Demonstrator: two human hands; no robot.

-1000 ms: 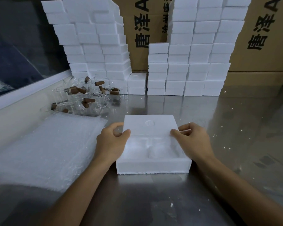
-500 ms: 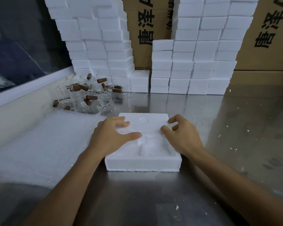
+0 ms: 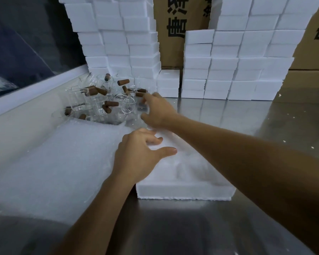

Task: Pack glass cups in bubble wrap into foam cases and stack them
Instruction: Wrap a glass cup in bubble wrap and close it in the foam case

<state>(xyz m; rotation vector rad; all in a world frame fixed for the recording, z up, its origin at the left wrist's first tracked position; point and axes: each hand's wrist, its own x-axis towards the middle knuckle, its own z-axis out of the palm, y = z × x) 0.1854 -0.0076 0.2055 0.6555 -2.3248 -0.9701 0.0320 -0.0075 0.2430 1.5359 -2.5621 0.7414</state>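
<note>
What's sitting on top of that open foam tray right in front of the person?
Only the left hand rests on the foam tray, and the right forearm crosses above it. Its moulded hollows look empty; parts under hand and arm are hidden.

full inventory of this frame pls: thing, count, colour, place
foam case: one, white, open, front centre of table
bubble wrap: stack of sheets, translucent white, left of the case
glass cups: a pile, too jumbled to count, clear with brown handles, behind the wrap
foam case stacks: many, white, back of table
cardboard boxes: brown, black print, behind the stacks
table: one, steel
left hand: fingers spread, on the case's left edge
right hand: reaching to the cups, grip blurred
</note>
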